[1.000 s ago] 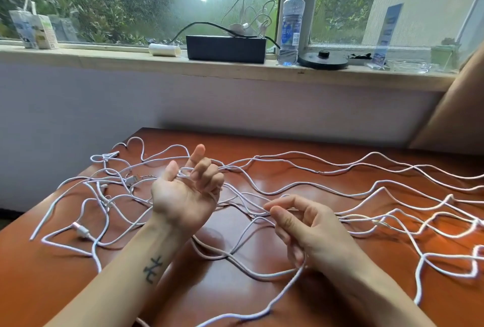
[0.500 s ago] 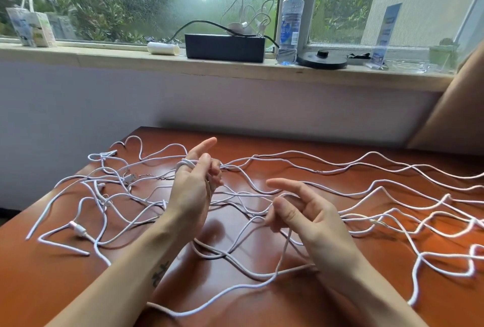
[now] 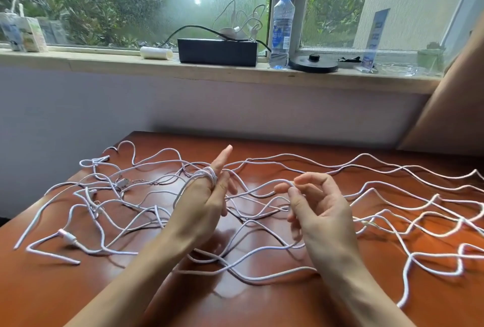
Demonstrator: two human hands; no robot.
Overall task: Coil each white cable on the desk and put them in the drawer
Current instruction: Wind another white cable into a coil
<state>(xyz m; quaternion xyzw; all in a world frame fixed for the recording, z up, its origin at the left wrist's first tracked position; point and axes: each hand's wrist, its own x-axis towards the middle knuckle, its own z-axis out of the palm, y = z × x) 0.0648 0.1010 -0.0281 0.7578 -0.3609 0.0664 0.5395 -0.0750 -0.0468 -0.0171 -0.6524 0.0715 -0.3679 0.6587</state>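
Observation:
Several white cables [image 3: 392, 203] lie tangled across the red-brown desk [image 3: 262, 303]. My left hand [image 3: 199, 211] is raised over the middle of the desk, index finger pointing up. A few turns of one white cable [image 3: 207, 173] are wound around its fingers, and the lower fingers curl in on them. To its right, my right hand [image 3: 319, 211] pinches the same cable between thumb and index fingertip, lifting a stretch of it off the desk. A plug end [image 3: 66, 236] lies at the left. No drawer is in view.
Behind the desk, a window sill holds a black box [image 3: 217, 51] with cables on top, a water bottle [image 3: 281, 30], a round black disc [image 3: 313, 63], a white roll [image 3: 155, 52] and cartons [image 3: 25, 35]. The desk's left edge runs diagonally near the plug.
My left hand turned from palm-up to edge-on and its index finger straightened, with cable turns around the fingers. My right hand rose and moved up-right, pinching the cable higher.

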